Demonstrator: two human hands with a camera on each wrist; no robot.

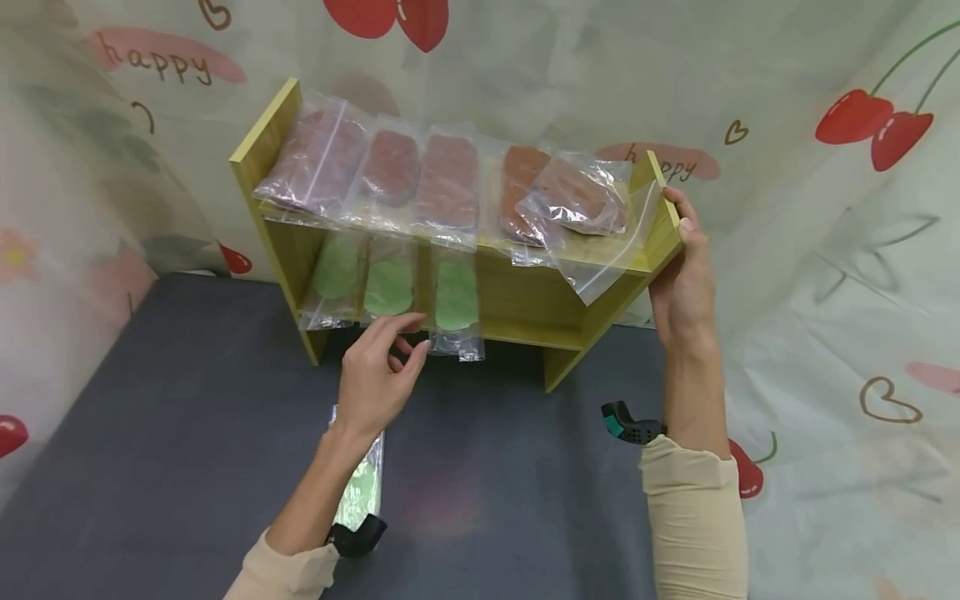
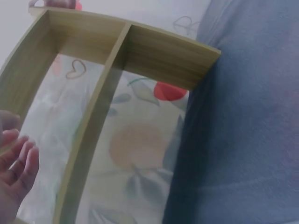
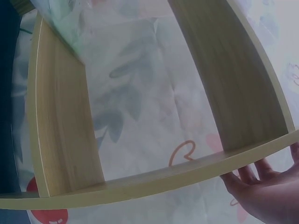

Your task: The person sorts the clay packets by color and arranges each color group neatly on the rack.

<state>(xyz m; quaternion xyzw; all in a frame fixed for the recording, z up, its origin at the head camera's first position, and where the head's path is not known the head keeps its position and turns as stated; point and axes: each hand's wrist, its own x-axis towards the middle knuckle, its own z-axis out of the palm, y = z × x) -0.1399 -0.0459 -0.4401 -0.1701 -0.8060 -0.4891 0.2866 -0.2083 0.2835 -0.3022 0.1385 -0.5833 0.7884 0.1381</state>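
Note:
A two-tier wooden shelf (image 1: 525, 333) stands before me. My right hand (image 1: 686, 283) grips its right side panel (image 3: 187, 175) near the top, the fingers against the outer face. My left hand (image 1: 375, 375) hovers in front of the lower tier, fingers bent and thumb apart from them, with nothing visible between. Close to its fingertips are clear bags with flat green pieces: a middle one (image 1: 390, 283), a right one (image 1: 456, 292) and a left one (image 1: 337, 267). On the upper tier lie several bags with reddish-brown pieces, one bag (image 1: 577, 196) overlapping its neighbour (image 1: 521, 192).
Another bag with a green piece (image 1: 360, 487) lies on the dark grey table cover (image 1: 487, 500), partly hidden under my left forearm. A cloth with printed cherries (image 1: 855, 117) hangs behind and beside the shelf. Dark wrist mounts (image 1: 633, 425) sit on both arms.

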